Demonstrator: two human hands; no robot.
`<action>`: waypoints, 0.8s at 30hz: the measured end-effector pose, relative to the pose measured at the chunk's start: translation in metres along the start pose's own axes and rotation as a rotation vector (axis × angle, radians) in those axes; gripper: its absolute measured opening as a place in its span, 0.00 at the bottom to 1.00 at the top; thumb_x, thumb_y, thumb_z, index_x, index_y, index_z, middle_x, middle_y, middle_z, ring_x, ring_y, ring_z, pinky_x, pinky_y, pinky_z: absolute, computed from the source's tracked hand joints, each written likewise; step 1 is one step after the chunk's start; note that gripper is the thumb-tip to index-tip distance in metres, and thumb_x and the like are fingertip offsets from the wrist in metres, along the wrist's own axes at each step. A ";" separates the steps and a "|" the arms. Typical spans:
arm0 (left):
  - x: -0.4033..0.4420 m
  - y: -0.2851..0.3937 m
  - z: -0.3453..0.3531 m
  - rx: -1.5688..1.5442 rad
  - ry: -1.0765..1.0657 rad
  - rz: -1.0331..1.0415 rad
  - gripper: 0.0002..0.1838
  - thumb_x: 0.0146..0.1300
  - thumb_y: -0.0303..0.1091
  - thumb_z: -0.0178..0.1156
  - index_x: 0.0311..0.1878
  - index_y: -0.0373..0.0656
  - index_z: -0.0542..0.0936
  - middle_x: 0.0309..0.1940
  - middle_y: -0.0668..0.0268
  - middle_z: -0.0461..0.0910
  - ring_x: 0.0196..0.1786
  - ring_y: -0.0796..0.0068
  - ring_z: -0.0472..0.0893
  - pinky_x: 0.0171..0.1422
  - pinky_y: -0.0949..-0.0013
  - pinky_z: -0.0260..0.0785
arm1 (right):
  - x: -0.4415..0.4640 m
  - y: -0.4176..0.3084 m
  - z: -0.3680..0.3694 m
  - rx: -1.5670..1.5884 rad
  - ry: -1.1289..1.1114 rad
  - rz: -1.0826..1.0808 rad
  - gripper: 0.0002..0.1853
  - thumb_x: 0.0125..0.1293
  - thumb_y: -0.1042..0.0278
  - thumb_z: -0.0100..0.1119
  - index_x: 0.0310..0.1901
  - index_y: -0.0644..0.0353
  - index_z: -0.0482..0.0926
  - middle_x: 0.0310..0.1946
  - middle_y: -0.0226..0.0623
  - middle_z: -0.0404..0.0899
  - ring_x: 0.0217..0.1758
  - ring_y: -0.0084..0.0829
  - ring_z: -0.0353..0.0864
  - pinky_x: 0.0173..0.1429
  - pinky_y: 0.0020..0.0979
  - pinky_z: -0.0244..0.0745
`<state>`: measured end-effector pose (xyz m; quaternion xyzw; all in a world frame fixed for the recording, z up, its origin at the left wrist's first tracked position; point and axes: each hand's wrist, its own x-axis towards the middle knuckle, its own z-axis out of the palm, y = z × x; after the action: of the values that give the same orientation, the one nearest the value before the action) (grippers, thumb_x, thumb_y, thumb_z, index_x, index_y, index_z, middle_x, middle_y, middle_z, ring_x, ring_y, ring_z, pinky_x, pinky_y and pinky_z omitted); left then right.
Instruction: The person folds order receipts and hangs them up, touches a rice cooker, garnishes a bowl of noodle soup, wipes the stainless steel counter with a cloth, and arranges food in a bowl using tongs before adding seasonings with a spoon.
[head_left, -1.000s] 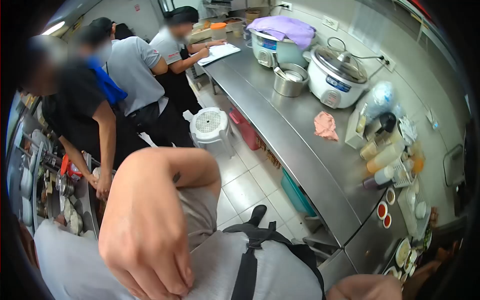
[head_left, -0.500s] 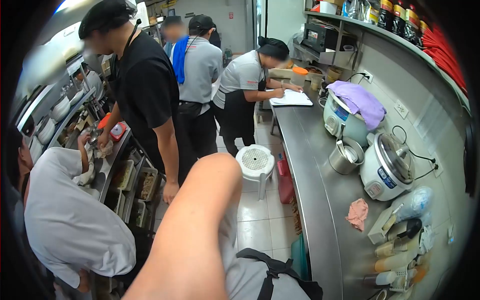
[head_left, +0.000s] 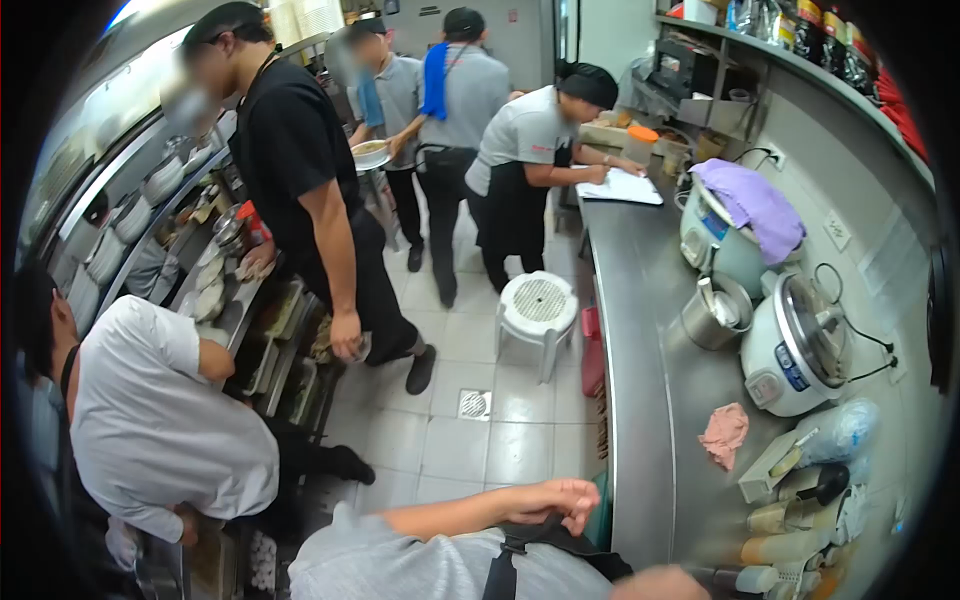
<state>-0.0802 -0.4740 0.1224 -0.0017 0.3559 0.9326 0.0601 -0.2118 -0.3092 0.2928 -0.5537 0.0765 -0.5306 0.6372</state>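
Observation:
My left hand (head_left: 562, 502) is in front of my body at the bottom, its forearm reaching across from the left. The fingers are curled in, with no object visible in them. Just beside it lies the black apron (head_left: 535, 540) over my grey shirt (head_left: 400, 560). My right hand (head_left: 660, 584) shows only in part at the bottom edge, blurred, its fingers hidden. Close to it is the steel counter (head_left: 640, 420), with a pink cloth (head_left: 724, 435) lying crumpled on top.
Rice cookers (head_left: 795, 345) and a steel pot (head_left: 715, 310) stand on the counter. A white stool (head_left: 538, 305) is on the tiled floor. One person (head_left: 530, 170) writes on paper; a person in black (head_left: 300, 150) and one in white (head_left: 170, 400) are at left.
My raised arm, which filled the lower middle, has come down, and both hands now show at the bottom. The person in white bends at left; a co-worker at the back now holds a bowl.

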 end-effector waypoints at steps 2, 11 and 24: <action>0.016 -0.044 -0.026 -0.037 0.280 -0.067 0.18 0.68 0.46 0.54 0.53 0.43 0.74 0.35 0.67 0.77 0.42 0.79 0.76 0.47 0.75 0.68 | 0.019 0.009 -0.008 -0.414 0.189 0.043 0.18 0.62 0.55 0.63 0.44 0.62 0.80 0.35 0.43 0.80 0.34 0.38 0.77 0.40 0.37 0.69; 0.039 -0.098 -0.021 0.474 0.445 -0.092 0.17 0.70 0.36 0.46 0.59 0.44 0.72 0.37 0.70 0.77 0.41 0.81 0.76 0.47 0.75 0.69 | 0.089 0.055 0.047 -0.472 -0.467 -0.386 0.26 0.69 0.53 0.48 0.62 0.61 0.71 0.67 0.44 0.65 0.75 0.49 0.53 0.74 0.49 0.48; 0.048 -0.092 -0.024 0.430 0.491 -0.077 0.16 0.68 0.28 0.47 0.58 0.38 0.72 0.36 0.68 0.76 0.39 0.81 0.75 0.47 0.75 0.70 | 0.067 0.038 0.020 -0.328 -0.358 -0.195 0.27 0.66 0.56 0.52 0.62 0.64 0.70 0.67 0.46 0.64 0.74 0.49 0.54 0.73 0.48 0.49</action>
<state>-0.1181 -0.4166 0.0411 -0.2274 0.5482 0.8048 0.0068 -0.1472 -0.3541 0.3028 -0.7395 -0.0062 -0.4634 0.4882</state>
